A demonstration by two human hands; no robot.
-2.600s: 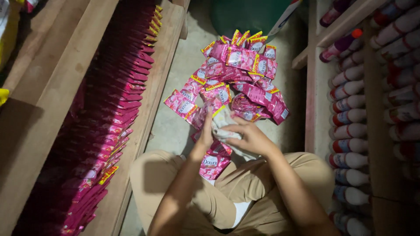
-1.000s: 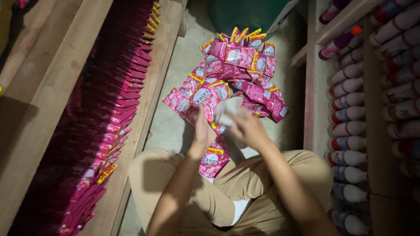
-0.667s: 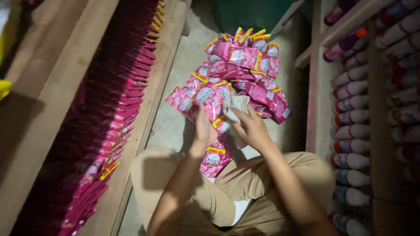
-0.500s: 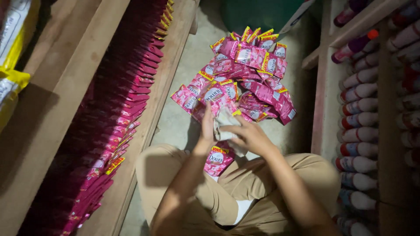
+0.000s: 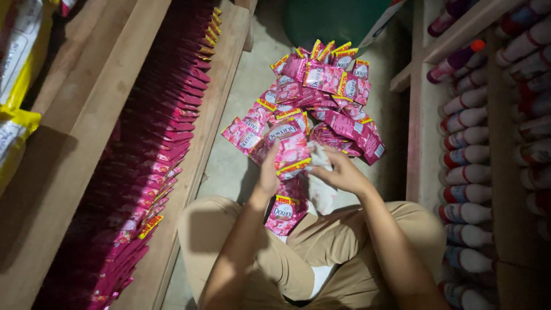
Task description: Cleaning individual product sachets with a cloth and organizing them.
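Dim concrete floor between wooden shelves.

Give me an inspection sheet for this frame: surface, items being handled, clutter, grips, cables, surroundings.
Surface: bare concrete floor between wooden shelves; the person sits on it.
Job's things: pink sachet pinched in the left hand; white cloth held by the right hand; another sachet by the knees.
Clutter: loose sachet pile on the floor ahead.
Grips: both hands closed on their items, close together.
Cables: nothing seen.
Surroundings: long sachet row on the shelf at image left; capped bottles shelved at image right; green tub beyond the pile; yellow bags at far image left.
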